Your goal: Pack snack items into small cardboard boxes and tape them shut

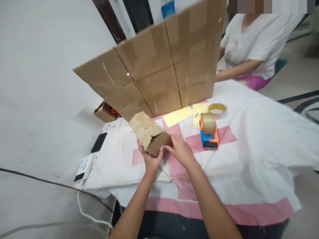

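Note:
A small brown cardboard box [145, 128] with worn, taped paper on top is held tilted over the cloth-covered table. My left hand [150, 160] is wrapped round its near left side, fingers under the edge and thumb on the end face. My right hand [179, 150] has its fingers closed at the box's right end, with the thumb and a fingertip close to my left thumb. A small whitish piece shows at the thumbs, too small to identify. To the right, an orange and blue tape dispenser [209, 131] lies on the cloth.
A tall cardboard panel [154, 66] stands behind the box. Yellow sheets [178, 116] and a tape roll [217, 109] lie before it. At left are a black phone [99, 142], a white power strip [84, 168] and an open carton [104, 112]. A person [249, 49] sits beyond.

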Demonstrator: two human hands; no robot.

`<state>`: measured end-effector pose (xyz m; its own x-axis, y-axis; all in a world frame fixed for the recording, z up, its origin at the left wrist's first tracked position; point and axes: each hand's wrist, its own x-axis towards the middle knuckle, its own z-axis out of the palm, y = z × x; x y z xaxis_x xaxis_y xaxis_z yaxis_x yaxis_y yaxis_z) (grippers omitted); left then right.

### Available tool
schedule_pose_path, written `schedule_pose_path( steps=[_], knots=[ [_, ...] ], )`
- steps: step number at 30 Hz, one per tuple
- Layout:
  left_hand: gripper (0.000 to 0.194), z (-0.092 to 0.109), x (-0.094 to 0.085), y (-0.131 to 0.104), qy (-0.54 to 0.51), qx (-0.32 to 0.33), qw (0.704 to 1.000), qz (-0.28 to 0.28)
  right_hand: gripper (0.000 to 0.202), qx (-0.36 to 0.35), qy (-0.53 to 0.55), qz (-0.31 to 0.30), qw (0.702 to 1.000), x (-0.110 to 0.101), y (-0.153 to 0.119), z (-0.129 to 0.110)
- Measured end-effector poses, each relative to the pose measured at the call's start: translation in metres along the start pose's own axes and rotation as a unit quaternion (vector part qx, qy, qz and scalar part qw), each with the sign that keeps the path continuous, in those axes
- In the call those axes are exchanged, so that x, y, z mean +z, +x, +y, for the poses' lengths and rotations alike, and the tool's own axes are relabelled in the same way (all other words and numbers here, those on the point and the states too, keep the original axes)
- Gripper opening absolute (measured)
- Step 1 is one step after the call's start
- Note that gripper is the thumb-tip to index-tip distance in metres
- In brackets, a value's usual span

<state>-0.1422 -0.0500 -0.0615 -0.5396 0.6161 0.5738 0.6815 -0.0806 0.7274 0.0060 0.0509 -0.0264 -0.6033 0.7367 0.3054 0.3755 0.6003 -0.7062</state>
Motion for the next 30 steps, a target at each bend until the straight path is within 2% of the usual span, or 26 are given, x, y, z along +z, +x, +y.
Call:
schedule_pose_path(
  steps=[6,11,21,27,30],
  knots=[
    [0.119,0.008,0.000,0.003,0.010,-0.005,1.000,0.011,0.045,0.007,0.005,-0.001,1.000,0.003,0.004,0.001],
    [0.117,0.015,0.002,0.004,0.010,-0.015,1.000,0.017,0.044,0.010,0.005,-0.001,1.000,0.006,0.004,0.000],
    [0.111,0.012,0.003,0.004,0.009,0.002,1.000,0.014,0.037,0.015,0.015,0.005,1.000,0.008,0.003,0.000],
    [0.110,0.012,0.001,0.006,0.018,0.013,1.000,0.016,0.046,0.017,0.050,0.004,0.999,0.006,0.004,-0.003],
    [0.108,0.015,0.001,0.006,0.005,0.008,1.000,0.014,0.038,0.036,0.044,0.014,0.998,0.008,0.005,-0.005]
  ],
)
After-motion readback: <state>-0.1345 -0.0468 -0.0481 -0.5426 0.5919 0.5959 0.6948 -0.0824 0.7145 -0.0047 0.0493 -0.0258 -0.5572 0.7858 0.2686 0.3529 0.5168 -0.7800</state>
